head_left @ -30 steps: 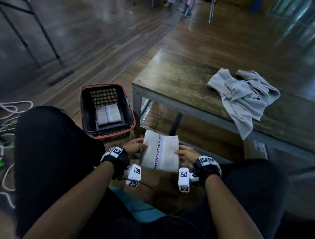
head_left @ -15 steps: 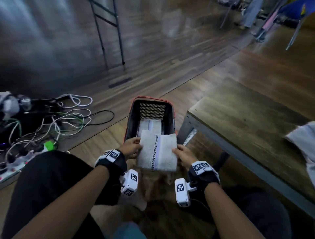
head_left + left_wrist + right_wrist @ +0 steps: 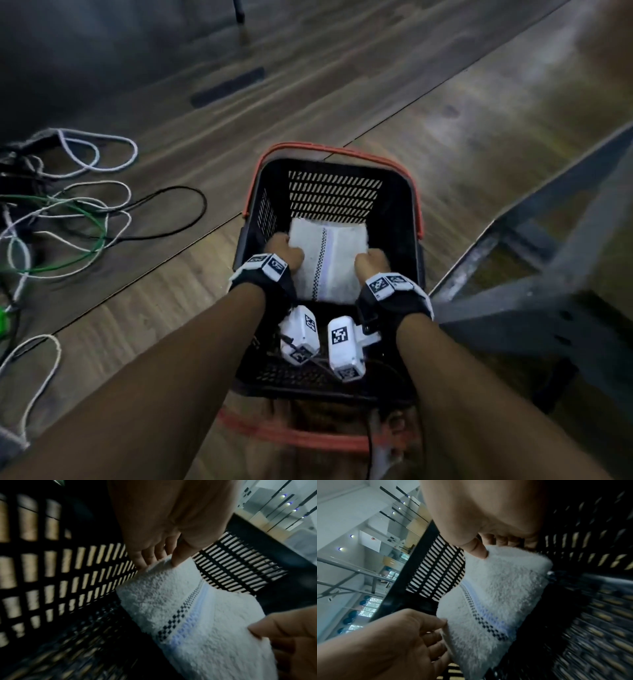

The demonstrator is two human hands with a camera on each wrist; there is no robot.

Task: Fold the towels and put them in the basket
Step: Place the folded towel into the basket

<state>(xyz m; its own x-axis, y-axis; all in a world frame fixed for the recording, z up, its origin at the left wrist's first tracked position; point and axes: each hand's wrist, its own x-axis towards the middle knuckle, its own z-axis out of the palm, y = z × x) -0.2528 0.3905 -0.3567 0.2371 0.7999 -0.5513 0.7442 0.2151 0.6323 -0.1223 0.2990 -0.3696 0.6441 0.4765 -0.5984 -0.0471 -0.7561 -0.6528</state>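
Head view: both hands, left hand (image 3: 283,253) and right hand (image 3: 371,262), pinched folded towel (image 3: 329,260) inside basket (image 3: 416,219) (placing step); next, release needed.

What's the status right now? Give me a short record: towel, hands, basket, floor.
towel: folded white towel with a checked stripe, inside the basket, held at both side edges
left hand: grips the towel's left edge
right hand: grips the towel's right edge
basket: black, red-rimmed basket on the wooden floor
floor: cables to the left
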